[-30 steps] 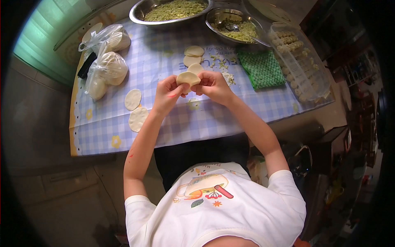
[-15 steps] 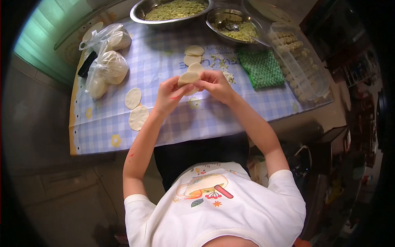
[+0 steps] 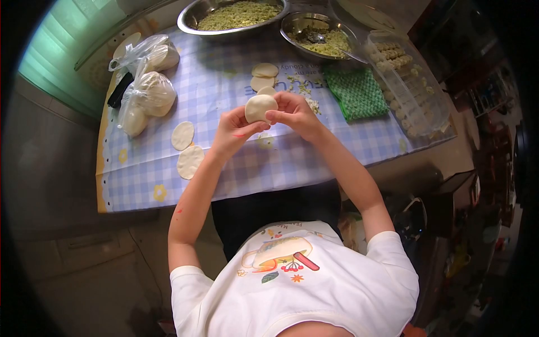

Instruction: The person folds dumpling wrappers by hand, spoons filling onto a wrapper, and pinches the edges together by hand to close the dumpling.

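A round, pale dumpling wrapper [image 3: 259, 109] is held up over the table between my two hands, its flat face toward me. My right hand [image 3: 296, 115] pinches its right edge between thumb and fingers. On the other side my left hand [image 3: 233, 130] has its fingers at the wrapper's left edge, the thumb below it; the fingertips behind are hidden. Just beyond are more dumpling wrappers [image 3: 264, 70], overlapping in a row on the cloth. Two further wrappers [image 3: 190, 162] lie touching each other, left of my left forearm.
A large metal bowl of green filling [image 3: 240, 16] stands at the back. Right of it is a smaller bowl [image 3: 337, 53] with a spoon. A green cloth [image 3: 359, 94] and a plastic box of dumplings [image 3: 412, 112] lie on the right, bagged dough [image 3: 151, 92] on the left. Crumbs dot the checked tablecloth [image 3: 224, 180].
The wrapper in my hands has turned from a tilted, partly folded look to a flat round facing me. My left thumb has moved down off its face.
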Action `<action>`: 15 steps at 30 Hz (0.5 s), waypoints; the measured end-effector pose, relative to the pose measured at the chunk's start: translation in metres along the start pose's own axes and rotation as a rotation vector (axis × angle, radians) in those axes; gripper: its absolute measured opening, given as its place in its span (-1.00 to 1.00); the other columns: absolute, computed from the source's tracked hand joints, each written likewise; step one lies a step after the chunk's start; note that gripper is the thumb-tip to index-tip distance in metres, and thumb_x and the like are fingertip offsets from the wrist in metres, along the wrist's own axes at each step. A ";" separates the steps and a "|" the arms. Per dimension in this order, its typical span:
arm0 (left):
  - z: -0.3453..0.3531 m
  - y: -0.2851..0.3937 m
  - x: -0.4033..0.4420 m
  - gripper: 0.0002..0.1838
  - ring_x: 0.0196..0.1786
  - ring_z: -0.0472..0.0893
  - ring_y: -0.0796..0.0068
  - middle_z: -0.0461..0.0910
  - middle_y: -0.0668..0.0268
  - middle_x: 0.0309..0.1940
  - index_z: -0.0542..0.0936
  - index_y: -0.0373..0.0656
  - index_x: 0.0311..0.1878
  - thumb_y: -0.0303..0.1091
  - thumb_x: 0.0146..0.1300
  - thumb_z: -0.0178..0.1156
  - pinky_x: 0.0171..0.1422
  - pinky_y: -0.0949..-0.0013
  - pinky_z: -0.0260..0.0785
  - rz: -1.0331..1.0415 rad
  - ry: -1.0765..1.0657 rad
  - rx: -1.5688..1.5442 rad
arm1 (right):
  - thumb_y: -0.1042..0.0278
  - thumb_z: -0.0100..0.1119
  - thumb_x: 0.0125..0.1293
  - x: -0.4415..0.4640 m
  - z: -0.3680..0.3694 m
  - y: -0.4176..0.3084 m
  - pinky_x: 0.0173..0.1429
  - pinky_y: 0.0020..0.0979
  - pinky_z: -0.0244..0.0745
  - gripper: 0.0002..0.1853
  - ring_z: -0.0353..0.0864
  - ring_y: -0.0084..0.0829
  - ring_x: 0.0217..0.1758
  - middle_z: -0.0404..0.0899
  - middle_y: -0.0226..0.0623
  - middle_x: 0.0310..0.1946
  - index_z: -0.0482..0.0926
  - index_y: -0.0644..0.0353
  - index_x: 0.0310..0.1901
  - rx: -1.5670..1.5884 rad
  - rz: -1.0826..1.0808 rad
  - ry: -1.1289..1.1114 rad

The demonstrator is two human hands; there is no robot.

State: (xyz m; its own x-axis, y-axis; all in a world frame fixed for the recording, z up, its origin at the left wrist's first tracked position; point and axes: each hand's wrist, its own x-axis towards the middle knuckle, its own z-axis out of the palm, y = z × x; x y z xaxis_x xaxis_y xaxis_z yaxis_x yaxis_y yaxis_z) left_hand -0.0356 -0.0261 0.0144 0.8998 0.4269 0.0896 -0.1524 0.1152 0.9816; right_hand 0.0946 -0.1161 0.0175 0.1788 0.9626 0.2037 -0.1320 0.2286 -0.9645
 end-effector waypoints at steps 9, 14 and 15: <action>0.004 0.003 -0.001 -0.80 -0.42 0.45 0.58 0.45 0.28 -0.47 0.39 -0.33 -0.32 -0.54 -0.09 0.07 -0.35 0.60 0.32 -0.040 0.014 -0.002 | 0.47 0.06 -0.06 -0.001 -0.001 0.007 -0.40 -0.65 0.29 -0.83 0.39 -0.66 -0.44 0.43 -0.37 -0.50 0.41 0.33 -0.39 -0.063 0.000 0.061; -0.007 -0.001 0.001 -0.87 -0.47 0.44 0.64 0.46 0.31 -0.55 0.42 -0.34 -0.41 -0.49 -0.05 0.05 -0.40 0.62 0.31 0.017 0.113 0.037 | 0.48 0.04 -0.05 0.000 0.003 0.008 -0.40 -0.64 0.29 -0.85 0.39 -0.66 -0.46 0.43 -0.39 -0.53 0.42 0.34 -0.40 -0.074 -0.032 0.059; -0.007 -0.001 0.001 -0.88 -0.48 0.43 0.65 0.45 0.32 -0.56 0.42 -0.34 -0.43 -0.48 -0.05 0.06 -0.41 0.63 0.31 0.028 0.105 0.049 | 0.48 0.04 -0.05 0.000 0.004 0.007 -0.40 -0.64 0.29 -0.86 0.39 -0.66 -0.47 0.43 -0.39 -0.54 0.42 0.34 -0.41 -0.071 -0.034 0.067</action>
State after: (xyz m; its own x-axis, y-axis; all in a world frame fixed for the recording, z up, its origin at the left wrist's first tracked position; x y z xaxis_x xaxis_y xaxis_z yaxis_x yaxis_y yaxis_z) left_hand -0.0375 -0.0196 0.0126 0.8473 0.5213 0.1016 -0.1547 0.0593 0.9862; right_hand 0.0900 -0.1144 0.0112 0.2469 0.9422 0.2267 -0.0563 0.2475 -0.9673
